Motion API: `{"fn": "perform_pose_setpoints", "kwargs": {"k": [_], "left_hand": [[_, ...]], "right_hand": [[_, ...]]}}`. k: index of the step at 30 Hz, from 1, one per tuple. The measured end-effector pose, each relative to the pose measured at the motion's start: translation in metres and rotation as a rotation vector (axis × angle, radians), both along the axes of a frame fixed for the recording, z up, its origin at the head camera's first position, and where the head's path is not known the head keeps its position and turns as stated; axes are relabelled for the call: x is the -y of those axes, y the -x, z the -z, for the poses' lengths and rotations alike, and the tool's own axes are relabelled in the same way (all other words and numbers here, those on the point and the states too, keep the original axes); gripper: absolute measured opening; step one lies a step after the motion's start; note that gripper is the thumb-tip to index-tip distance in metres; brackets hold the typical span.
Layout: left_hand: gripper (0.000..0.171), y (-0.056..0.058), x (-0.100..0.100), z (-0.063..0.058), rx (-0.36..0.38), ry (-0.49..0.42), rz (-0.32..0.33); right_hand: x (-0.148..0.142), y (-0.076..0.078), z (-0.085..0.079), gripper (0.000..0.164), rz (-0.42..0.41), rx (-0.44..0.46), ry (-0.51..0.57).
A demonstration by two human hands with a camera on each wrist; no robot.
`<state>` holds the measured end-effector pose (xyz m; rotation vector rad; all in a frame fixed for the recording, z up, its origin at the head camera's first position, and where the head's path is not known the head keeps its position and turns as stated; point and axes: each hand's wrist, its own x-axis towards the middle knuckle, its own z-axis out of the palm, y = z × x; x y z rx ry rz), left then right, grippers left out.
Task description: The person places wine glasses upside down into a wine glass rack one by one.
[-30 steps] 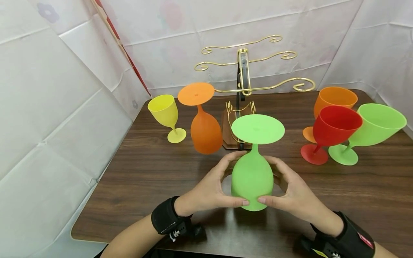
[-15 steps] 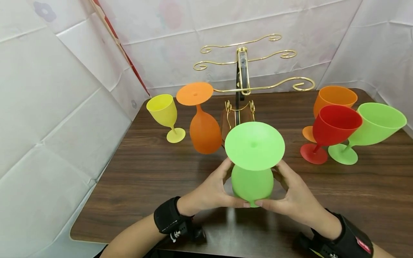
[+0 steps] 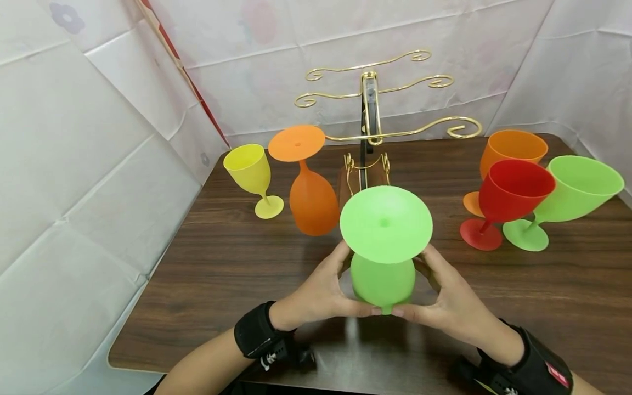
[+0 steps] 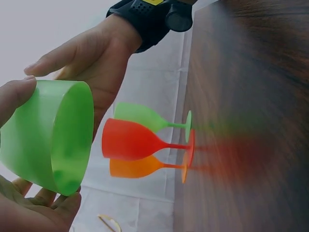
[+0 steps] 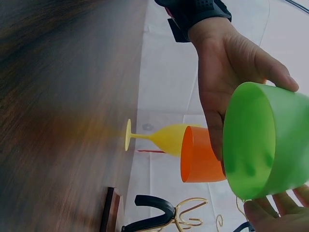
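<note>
A light green plastic goblet (image 3: 384,280) is held upside down, foot on top, in front of me in the head view. My left hand (image 3: 318,288) grips its bowl from the left and my right hand (image 3: 451,296) from the right, thumbs meeting at the near side. The foot leans toward me and covers the stem. Both wrist views show the open mouth of the bowl (image 5: 248,140) facing the tabletop, with space between. Beyond the hands stands a gold wire rack (image 3: 415,133) with curled arms. An orange goblet (image 3: 315,203) hangs upside down at its lowest left arm.
A yellow goblet (image 3: 250,170) stands upright at the back left. On the right, a red goblet (image 3: 511,195), a second green goblet (image 3: 568,200) and another orange goblet (image 3: 491,156) stand close together. White cloth walls (image 3: 123,159) enclose the wooden table (image 3: 212,274).
The green goblet has tipped its foot toward me and down in the view, hiding its stem. Both hands keep their grip and have barely moved.
</note>
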<state>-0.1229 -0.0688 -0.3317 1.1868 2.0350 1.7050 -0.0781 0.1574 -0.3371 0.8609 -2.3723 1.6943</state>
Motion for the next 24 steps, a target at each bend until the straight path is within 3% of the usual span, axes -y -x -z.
{"fn": "perform_pose_setpoints", "kwargs": {"k": [8,13,20,24], "left_hand": [[0.104,0.002,0.026,-0.002,0.049,0.058,-0.18],[0.094,-0.002,0.064,-0.002,0.131,0.082,-0.324],[0.087,-0.01,0.116,0.001,0.114,0.106,-0.522],[0.086,-0.013,0.134,0.003,0.126,0.084,-0.578]], "right_hand": [[-0.007,0.003,0.003,0.08,0.023,0.027,0.011],[-0.004,0.003,0.005,0.076,0.026,0.053,-0.001],[0.0,0.005,0.004,0.074,0.034,0.048,-0.026],[0.002,0.007,0.003,0.074,0.019,0.038,-0.026]]}}
